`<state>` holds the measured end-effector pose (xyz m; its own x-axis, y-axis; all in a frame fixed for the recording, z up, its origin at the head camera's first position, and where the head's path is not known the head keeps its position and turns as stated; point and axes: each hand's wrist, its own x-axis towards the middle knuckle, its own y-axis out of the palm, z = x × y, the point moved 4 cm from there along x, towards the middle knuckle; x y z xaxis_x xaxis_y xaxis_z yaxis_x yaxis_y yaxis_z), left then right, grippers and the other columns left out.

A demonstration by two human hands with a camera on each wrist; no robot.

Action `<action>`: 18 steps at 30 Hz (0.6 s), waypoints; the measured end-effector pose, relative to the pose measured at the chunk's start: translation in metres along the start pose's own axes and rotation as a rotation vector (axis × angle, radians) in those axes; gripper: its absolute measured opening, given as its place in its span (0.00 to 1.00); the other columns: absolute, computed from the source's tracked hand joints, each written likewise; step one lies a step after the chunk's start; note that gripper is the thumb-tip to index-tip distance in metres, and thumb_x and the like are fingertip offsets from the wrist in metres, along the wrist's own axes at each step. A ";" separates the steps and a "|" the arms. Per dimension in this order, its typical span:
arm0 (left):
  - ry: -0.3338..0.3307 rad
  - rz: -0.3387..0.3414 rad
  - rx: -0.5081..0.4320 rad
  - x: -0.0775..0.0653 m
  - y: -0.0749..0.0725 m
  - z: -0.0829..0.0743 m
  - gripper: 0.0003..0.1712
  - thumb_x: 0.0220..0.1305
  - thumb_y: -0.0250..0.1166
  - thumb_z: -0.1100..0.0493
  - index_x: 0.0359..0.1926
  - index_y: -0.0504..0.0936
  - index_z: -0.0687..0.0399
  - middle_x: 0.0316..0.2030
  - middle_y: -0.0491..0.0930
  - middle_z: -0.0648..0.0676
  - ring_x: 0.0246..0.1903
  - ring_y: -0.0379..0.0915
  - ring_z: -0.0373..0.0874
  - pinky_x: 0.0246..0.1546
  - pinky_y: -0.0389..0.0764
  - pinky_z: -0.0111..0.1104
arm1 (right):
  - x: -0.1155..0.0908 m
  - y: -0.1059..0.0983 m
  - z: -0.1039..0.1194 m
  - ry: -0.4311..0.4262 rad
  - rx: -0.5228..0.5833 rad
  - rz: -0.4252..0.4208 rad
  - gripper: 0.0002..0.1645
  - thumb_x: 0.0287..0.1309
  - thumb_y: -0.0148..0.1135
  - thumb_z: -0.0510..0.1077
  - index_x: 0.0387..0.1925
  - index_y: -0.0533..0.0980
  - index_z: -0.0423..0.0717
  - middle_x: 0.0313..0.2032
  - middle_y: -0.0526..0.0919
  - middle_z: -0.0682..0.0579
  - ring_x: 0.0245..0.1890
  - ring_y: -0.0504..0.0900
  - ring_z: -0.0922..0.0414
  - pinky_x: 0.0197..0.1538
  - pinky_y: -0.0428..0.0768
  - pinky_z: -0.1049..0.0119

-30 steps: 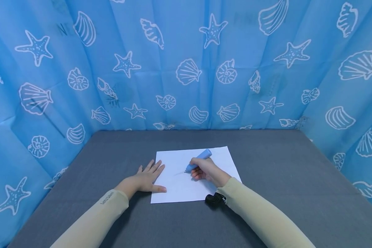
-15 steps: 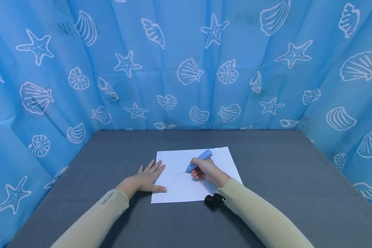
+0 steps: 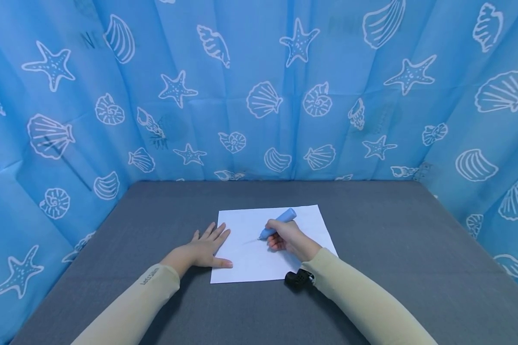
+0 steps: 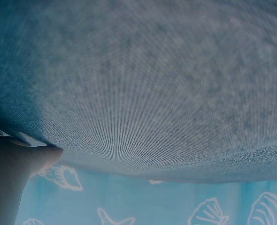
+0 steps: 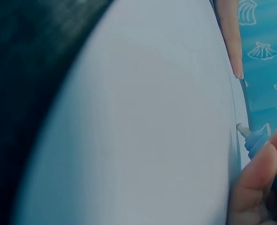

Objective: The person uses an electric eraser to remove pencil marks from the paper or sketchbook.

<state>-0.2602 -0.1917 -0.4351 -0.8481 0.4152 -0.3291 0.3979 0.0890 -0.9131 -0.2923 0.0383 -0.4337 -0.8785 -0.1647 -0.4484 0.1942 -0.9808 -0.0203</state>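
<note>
A white sheet of paper [image 3: 256, 264] lies on the grey cloth. My left hand [image 3: 202, 250] rests flat with spread fingers across the sheet's left edge. In my right hand [image 3: 290, 235], a thick blue pen [image 3: 288, 214] is pinched between thumb and fingers, tilted, its tip down at the paper. Beside the tip a faint thin line [image 3: 249, 242] runs left. In the right wrist view the pen's ribbed collar [image 5: 256, 142] and pale narrow tip [image 5: 242, 130] show past the thumb. Only part of the left hand [image 4: 14, 164] appears in the left wrist view.
The grey cloth-covered table [image 3: 168, 206] extends around the sheet. Behind and along both sides hangs a blue curtain [image 3: 241, 62] with white shells and starfish. A black wrist device [image 3: 298, 279] sits under the right sleeve, near the paper's lower edge.
</note>
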 end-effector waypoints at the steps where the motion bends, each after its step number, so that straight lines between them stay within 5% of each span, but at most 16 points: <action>1: 0.003 0.001 -0.003 -0.001 0.000 -0.001 0.60 0.57 0.56 0.25 0.77 0.44 0.53 0.77 0.37 0.57 0.74 0.26 0.60 0.65 0.36 0.64 | 0.000 0.000 0.000 -0.005 -0.001 0.000 0.13 0.58 0.56 0.42 0.23 0.75 0.38 0.15 0.73 0.52 0.14 0.70 0.63 0.21 0.75 0.72; 18: -0.001 0.003 -0.012 -0.002 -0.002 -0.002 0.60 0.58 0.57 0.25 0.77 0.44 0.52 0.77 0.36 0.56 0.74 0.25 0.59 0.65 0.36 0.64 | -0.001 0.009 0.011 -0.079 -0.116 -0.107 0.10 0.54 0.59 0.42 0.23 0.72 0.40 0.13 0.70 0.52 0.11 0.67 0.62 0.17 0.67 0.72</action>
<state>-0.2587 -0.1910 -0.4324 -0.8471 0.4147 -0.3323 0.4047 0.0983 -0.9092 -0.2949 0.0287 -0.4233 -0.9277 -0.0718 -0.3664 0.1423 -0.9753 -0.1692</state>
